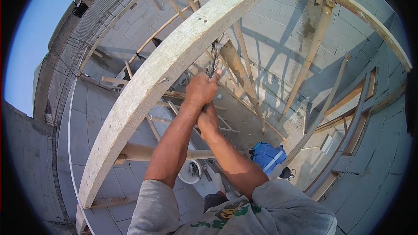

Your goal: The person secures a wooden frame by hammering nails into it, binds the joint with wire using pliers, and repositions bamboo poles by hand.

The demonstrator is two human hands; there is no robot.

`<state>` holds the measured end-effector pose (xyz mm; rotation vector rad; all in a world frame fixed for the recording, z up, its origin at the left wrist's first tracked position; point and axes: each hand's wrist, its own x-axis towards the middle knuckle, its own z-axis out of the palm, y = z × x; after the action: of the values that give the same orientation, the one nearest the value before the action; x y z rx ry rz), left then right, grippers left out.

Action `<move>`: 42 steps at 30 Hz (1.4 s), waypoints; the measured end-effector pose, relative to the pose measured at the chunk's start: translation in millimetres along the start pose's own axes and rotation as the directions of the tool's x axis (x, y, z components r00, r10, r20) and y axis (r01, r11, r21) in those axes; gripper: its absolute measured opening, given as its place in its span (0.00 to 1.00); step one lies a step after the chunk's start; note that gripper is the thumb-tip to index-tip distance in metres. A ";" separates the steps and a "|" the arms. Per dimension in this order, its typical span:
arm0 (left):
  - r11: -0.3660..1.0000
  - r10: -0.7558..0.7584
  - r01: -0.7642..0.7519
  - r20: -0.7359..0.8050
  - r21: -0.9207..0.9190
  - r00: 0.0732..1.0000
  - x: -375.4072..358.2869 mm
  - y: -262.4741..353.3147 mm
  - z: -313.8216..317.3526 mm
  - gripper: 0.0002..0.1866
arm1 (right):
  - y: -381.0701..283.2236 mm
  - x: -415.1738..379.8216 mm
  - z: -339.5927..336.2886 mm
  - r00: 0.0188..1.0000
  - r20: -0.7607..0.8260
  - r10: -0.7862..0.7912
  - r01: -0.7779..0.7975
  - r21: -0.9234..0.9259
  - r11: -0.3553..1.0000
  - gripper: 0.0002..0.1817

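My left hand is closed around the lower end of a dark, twisted strip, its thumb pointing up along it. The strip hangs from a light wrapping at the top of a wooden post, just under a thick, pale wooden beam. My right hand is just below and behind my left hand, wrists close together. Its fingers are hidden, so what it holds cannot be seen. Both arms are stretched out in front of me, to the right of the beam.
Below stands a white bucket with grey material inside. A blue item with a pale stripe is lower right. Leaning poles prop a curved timber. Grey block walls surround the floor, where loose sticks lie. Rebar rises at left.
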<state>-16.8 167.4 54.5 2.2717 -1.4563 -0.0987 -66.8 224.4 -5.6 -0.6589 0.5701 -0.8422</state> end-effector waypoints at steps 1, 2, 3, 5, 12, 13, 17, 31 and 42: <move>0.997 -0.039 0.038 0.016 0.074 0.999 -0.4 3.0 -3.6 0.35 | 1.4 0.4 2.0 0.999 0.006 0.033 -0.034 0.064 0.997 0.26; 0.986 -0.079 0.074 0.028 0.147 0.997 -1.9 8.4 -9.0 0.38 | 0.7 -1.5 3.6 0.998 -0.015 0.066 -0.063 0.128 0.990 0.25; 0.980 -0.094 0.085 0.041 0.182 0.995 -4.4 16.1 -14.2 0.40 | -1.1 -4.3 6.1 0.995 -0.032 0.099 -0.091 0.192 0.977 0.25; 0.962 -0.126 0.106 0.066 0.253 0.990 -9.7 28.7 -22.0 0.45 | 0.0 -4.5 6.6 0.989 0.005 0.148 -0.144 0.270 0.952 0.24; 0.987 -0.077 0.068 0.061 0.144 0.995 -9.1 18.1 -13.4 0.52 | 7.2 21.6 -19.5 0.972 0.151 0.183 -0.213 0.221 0.952 0.19; 0.995 -0.063 0.056 0.081 0.083 0.995 -6.0 9.0 -10.9 0.52 | 10.7 23.6 -22.8 0.969 0.158 0.192 -0.221 0.201 0.954 0.18; 0.943 0.127 -0.069 0.160 -0.324 0.979 3.3 -7.6 -26.3 0.46 | -7.5 12.3 -20.8 0.929 0.315 0.196 -0.283 0.260 0.923 0.11; 0.279 0.374 0.538 0.606 -0.795 0.702 14.6 -12.4 -30.3 0.33 | -29.6 11.9 -41.8 0.730 0.647 0.222 -0.491 0.269 0.829 0.18; 0.124 0.414 0.647 0.631 -0.753 0.656 13.8 -15.1 -16.7 0.21 | -17.7 7.2 -33.9 0.798 0.580 0.162 -0.440 0.379 0.814 0.13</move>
<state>7.0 166.0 66.0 1.0062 -0.7918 -1.7714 -94.7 199.7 -16.7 -0.2734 -0.0587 -0.4256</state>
